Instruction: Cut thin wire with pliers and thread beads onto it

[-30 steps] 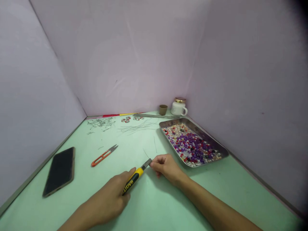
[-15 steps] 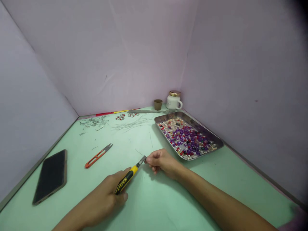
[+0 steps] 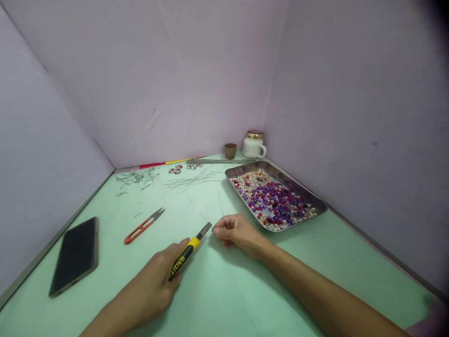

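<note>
My left hand (image 3: pixel 164 276) is closed around the yellow-and-black handle of a pair of pliers (image 3: pixel 185 255), whose metal tip points up and right. Just right of that tip, my right hand (image 3: pixel 236 234) pinches a thin wire (image 3: pixel 198 209) between thumb and forefinger. The wire slants up and left past the plier tip, and its held end is mostly hidden by my fingers. Another short wire (image 3: pixel 220 203) lies above my right hand. Orange thread snips (image 3: pixel 142 229) rest on the green table, left of the pliers.
A metal tray (image 3: pixel 242 202) of mixed beads stands at the right. A phone (image 3: pixel 74 257) lies at the left. Toward the back are cut wire pieces (image 3: pixel 138 178), long wires (image 3: pixel 192 180), beaded rings (image 3: pixel 175 169), a brown cup (image 3: pixel 230 151) and a white lidded mug (image 3: pixel 251 148).
The plier tip has shifted slightly up and left, leaving a small gap to my right fingertips. The thin wire now slants more steeply. My right hand has barely moved.
</note>
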A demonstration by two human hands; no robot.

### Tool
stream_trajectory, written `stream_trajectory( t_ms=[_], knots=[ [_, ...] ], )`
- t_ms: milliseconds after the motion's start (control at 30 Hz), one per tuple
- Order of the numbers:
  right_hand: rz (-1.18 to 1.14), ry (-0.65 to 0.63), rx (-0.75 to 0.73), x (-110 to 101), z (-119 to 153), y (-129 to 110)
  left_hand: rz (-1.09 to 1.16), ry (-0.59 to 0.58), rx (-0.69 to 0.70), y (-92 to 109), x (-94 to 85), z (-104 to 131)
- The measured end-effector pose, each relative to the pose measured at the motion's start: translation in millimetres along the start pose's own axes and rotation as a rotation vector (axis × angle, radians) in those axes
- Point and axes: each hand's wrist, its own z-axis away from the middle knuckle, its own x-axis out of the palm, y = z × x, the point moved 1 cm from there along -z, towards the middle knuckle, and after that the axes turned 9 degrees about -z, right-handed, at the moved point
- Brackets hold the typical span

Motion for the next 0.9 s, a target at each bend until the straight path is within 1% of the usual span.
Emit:
stream_trajectory(
  t_ms=[133, 300, 467, 600, 800, 900],
  knots=[
    [0.039, 0.021, -0.055, 1.2, 1.6, 0.2, 0.031, -0.006, -0.001, 1.2, -1.4, -0.8],
    [0.027, 0.042, -0.110, 3.7, 2.9, -0.2, 0.064, -0.038, -0.003, 3.2, -3.3, -0.3],
    [0.027, 0.065, -0.093, 4.2, 1.6, 2.3, 0.080, -0.060, -0.016, 5.6, -4.8, -0.2],
    [0.011, 0.083, -0.086, 4.6, 1.3, 3.0, 0.083, -0.046, -0.008, 6.4, -5.0, -0.3],
    [-0.004, 0.103, -0.077, 6.5, 1.5, 2.9, 0.080, -0.074, -0.019, 7.4, -5.9, 0.5],
    [-0.009, 0.102, -0.076, 6.2, 0.9, 3.7, 0.062, -0.063, -0.024, 5.9, -4.6, 0.6]
  ],
)
